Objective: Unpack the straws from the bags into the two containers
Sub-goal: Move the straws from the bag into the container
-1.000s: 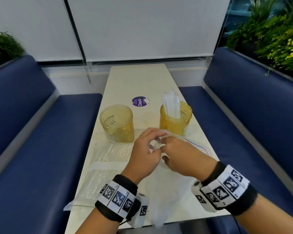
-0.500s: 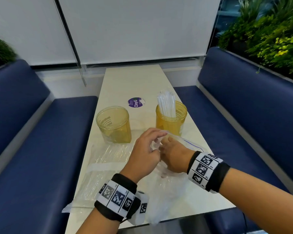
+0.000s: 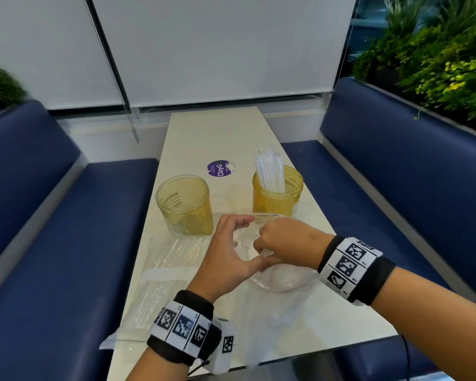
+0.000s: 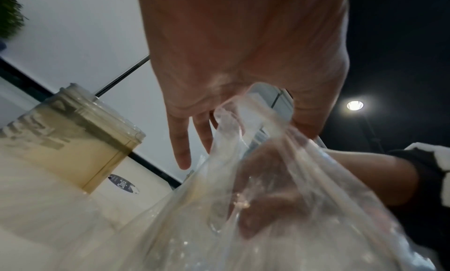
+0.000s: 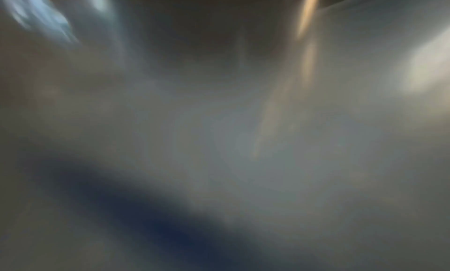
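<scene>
Pinching the mouth of a clear bag (image 3: 282, 279) near the table's (image 3: 217, 133) front edge, the left hand (image 3: 228, 259) holds it up while the right hand (image 3: 285, 243) reaches inside, fingers curled on plastic. Straws (image 3: 270, 171) stand in the right container (image 3: 277, 196); the left container (image 3: 184, 204) is beside it.

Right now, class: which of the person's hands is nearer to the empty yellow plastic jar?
Left. The left hand is just in front of the empty yellow plastic jar, slightly to its right; the right hand is farther right, in the clear plastic bag.
</scene>
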Action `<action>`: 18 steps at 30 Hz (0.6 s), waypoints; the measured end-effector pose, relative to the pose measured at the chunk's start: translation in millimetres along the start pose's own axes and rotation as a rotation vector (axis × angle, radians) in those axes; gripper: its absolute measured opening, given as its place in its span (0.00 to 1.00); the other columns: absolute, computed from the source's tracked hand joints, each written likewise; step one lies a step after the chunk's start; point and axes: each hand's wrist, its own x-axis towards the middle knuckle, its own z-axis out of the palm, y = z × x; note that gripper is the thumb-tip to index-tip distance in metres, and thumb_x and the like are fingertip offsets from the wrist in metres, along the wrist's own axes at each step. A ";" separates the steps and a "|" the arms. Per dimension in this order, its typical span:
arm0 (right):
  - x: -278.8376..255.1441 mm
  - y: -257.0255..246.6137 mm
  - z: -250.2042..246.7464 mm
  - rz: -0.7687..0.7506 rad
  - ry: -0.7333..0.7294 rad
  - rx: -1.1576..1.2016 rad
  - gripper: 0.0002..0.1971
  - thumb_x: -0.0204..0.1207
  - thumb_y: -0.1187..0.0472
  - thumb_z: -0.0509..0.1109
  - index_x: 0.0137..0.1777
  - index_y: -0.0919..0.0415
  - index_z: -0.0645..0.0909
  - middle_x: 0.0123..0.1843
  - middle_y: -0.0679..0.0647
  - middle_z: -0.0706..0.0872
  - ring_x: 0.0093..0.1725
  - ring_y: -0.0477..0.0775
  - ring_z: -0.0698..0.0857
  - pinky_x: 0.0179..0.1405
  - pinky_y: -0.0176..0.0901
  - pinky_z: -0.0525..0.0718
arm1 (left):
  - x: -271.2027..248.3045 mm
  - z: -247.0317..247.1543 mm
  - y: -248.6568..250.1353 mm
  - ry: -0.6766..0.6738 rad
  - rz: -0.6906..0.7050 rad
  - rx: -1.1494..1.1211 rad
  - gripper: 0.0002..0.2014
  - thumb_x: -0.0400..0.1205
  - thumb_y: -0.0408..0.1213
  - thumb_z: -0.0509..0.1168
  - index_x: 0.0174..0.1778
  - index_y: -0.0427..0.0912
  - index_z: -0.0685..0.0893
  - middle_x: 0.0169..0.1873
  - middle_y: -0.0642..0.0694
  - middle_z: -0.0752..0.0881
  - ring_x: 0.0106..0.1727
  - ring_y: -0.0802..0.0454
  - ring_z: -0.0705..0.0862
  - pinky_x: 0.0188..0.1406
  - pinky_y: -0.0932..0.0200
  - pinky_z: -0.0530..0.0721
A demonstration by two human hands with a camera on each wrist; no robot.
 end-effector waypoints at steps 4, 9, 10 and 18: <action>-4.0 -0.1 -18.9 0.031 0.057 0.031 0.19 0.78 0.40 0.69 0.57 0.55 0.86 0.44 0.52 0.82 0.46 0.56 0.85 0.42 0.46 0.81 | -2.4 3.6 -5.8 -0.044 -0.037 0.004 0.40 0.64 0.48 0.87 0.71 0.56 0.76 0.67 0.62 0.75 0.71 0.70 0.74 0.70 0.50 0.81; -4.5 -6.7 -51.9 0.041 0.089 0.011 0.22 0.80 0.42 0.68 0.62 0.60 0.86 0.45 0.55 0.85 0.47 0.58 0.87 0.51 0.51 0.88 | -1.7 19.7 -4.6 -0.037 -0.101 0.016 0.41 0.57 0.56 0.88 0.64 0.66 0.76 0.63 0.62 0.75 0.68 0.70 0.76 0.69 0.56 0.80; -4.2 -9.0 -58.0 0.034 0.099 -0.013 0.20 0.81 0.45 0.68 0.60 0.61 0.86 0.40 0.54 0.80 0.43 0.57 0.86 0.49 0.50 0.88 | -0.9 24.2 -3.8 -0.027 -0.115 0.002 0.40 0.56 0.56 0.89 0.62 0.70 0.75 0.63 0.61 0.77 0.67 0.69 0.78 0.67 0.60 0.80; -1.3 -24.5 -83.1 0.108 0.374 -0.136 0.26 0.84 0.36 0.57 0.48 0.57 0.86 0.36 0.50 0.80 0.37 0.53 0.82 0.36 0.45 0.78 | 6.5 39.9 -7.5 0.153 -0.146 -0.184 0.14 0.79 0.41 0.77 0.58 0.46 0.85 0.48 0.51 0.92 0.50 0.59 0.90 0.46 0.62 0.88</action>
